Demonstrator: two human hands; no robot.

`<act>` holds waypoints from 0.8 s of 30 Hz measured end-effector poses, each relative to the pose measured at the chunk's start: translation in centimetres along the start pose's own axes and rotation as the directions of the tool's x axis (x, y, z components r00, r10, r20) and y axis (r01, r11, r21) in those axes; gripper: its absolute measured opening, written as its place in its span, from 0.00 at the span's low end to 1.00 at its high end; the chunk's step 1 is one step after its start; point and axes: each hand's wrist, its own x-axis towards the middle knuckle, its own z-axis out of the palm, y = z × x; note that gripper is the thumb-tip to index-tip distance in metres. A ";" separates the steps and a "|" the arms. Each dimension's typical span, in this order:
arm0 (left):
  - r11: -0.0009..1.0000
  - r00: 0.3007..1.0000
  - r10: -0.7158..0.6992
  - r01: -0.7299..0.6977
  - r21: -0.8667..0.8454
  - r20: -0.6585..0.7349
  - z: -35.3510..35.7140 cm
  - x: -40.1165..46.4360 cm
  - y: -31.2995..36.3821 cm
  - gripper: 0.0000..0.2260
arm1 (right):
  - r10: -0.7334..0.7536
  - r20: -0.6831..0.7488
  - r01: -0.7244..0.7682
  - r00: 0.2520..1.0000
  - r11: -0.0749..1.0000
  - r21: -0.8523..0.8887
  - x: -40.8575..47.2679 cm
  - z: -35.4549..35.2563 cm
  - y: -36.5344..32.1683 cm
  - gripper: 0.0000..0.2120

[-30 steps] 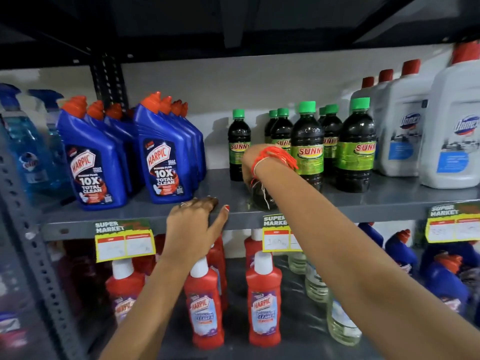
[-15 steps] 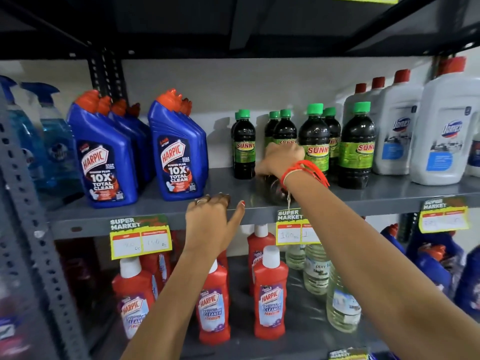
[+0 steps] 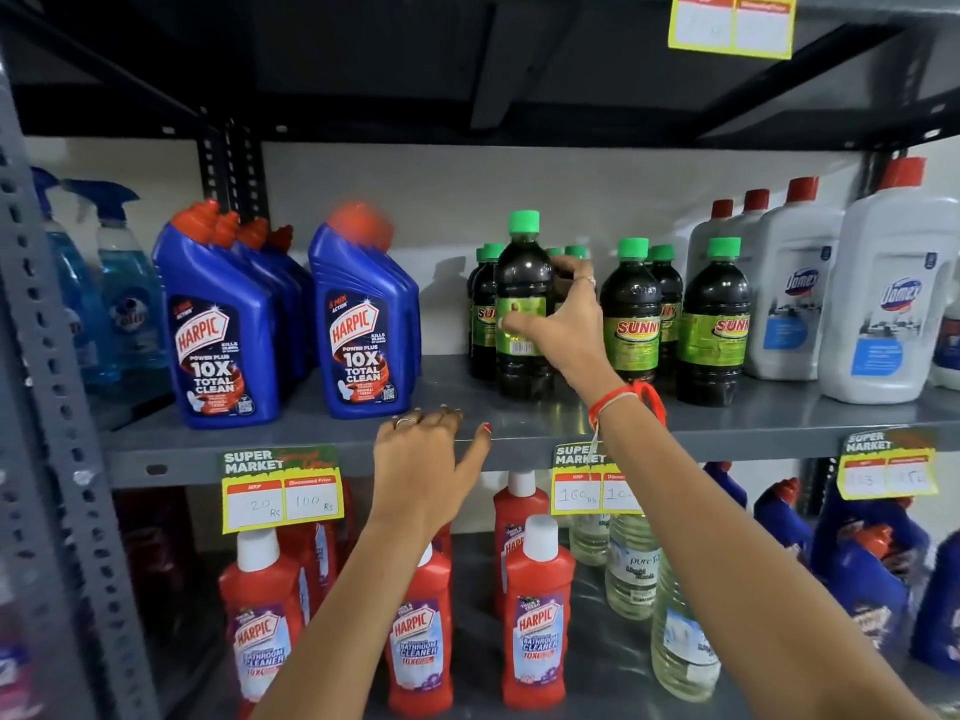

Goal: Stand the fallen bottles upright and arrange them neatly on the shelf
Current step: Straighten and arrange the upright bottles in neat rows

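Since a moment ago, the dark green-capped Sunny bottle (image 3: 522,304) has come upright on the grey metal shelf (image 3: 519,431), gripped by the right hand (image 3: 563,324). At seven o'clock of it, the left hand (image 3: 426,454) rests fingers-curled on the shelf lip, holding nothing, below blue glossy Harpic "10X Total Clean" bottles (image 3: 363,324).

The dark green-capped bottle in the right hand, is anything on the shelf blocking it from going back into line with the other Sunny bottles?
Nothing visible blocks it. The right hand holds the dark bottle upright at the shelf front, in the gap between the two left Sunny bottles and the right group. More green caps show behind it, so the free depth is unclear.
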 end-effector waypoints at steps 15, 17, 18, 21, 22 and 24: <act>1.000 1.000 -0.024 0.023 -0.016 -0.019 0.6 0.1 -0.1 0.26 | 0.081 0.275 -0.124 0.958 0.982 0.140 0.1 0.2 3.1 0.40; 0.999 1.000 -0.026 0.026 -0.020 -0.016 0.6 0.1 -0.1 0.27 | 0.153 0.364 -0.238 0.919 0.950 0.202 0.2 -0.6 3.3 0.38; 0.999 1.000 -0.026 0.026 -0.020 -0.015 0.6 0.1 -0.1 0.27 | 0.181 0.393 -0.281 0.901 0.936 0.212 0.3 -0.8 3.4 0.38; 1.000 1.000 -0.027 0.027 -0.014 -0.015 0.6 0.1 -0.1 0.27 | 0.203 0.314 -0.258 0.927 0.956 0.142 0.2 -0.9 3.8 0.41; 1.000 0.999 -0.028 0.028 -0.010 -0.015 0.7 0.1 -0.1 0.26 | 0.179 0.210 -0.193 0.961 0.980 0.045 0.1 -0.6 3.9 0.42; 1.000 1.000 -0.030 0.030 0.001 -0.009 0.7 0.1 -0.1 0.25 | 0.057 0.009 -0.054 0.998 0.981 -0.184 -0.4 0.2 3.6 0.45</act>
